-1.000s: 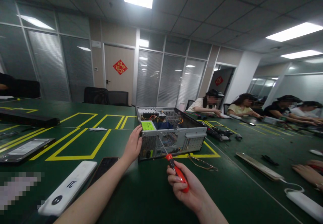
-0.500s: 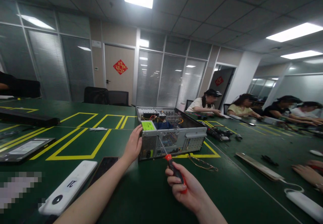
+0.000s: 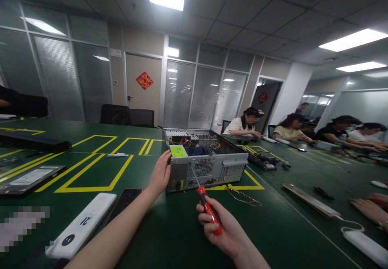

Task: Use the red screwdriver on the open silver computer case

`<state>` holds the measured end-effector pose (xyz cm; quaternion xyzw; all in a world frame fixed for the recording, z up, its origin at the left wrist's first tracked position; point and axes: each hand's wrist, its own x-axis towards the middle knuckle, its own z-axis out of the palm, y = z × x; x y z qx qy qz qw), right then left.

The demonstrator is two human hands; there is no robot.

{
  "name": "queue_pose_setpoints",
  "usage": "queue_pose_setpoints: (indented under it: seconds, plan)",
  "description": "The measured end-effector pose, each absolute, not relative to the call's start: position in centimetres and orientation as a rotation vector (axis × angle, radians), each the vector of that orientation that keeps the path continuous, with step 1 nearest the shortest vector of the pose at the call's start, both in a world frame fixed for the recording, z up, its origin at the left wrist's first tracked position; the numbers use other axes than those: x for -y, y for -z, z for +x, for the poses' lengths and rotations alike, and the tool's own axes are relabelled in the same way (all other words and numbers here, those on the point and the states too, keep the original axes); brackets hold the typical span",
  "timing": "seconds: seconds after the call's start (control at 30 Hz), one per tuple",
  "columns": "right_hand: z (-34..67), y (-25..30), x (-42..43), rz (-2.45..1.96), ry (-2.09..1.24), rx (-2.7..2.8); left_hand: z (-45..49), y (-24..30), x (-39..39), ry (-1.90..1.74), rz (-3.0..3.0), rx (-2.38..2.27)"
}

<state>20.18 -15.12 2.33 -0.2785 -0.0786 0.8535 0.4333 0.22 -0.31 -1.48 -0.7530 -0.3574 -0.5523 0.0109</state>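
Centre: computer case (image 3: 212,168) stands across the desk (image 3: 176,236); screwdriver (image 3: 207,210) slants against its rear panel.
Left of case: bare desk, then phone (image 3: 125,201) and white device (image 3: 81,225).
Right of case: wire loop (image 3: 244,196) just beside it, open desk, pale strip (image 3: 311,201) farther off.

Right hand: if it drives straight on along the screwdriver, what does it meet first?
The case: the screwdriver in the right hand points up at the top of its back face. The tip looks to be touching it, though depth is unclear.
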Motion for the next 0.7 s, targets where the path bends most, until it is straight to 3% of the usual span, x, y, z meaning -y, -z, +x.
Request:
queue_pose_setpoints:
  seconds: [0.7]
  plan:
    - [19.84,-2.56,15.09,-0.625,-2.044,0.143,0.17,1.46,0.42,1.732,-2.347,1.096]
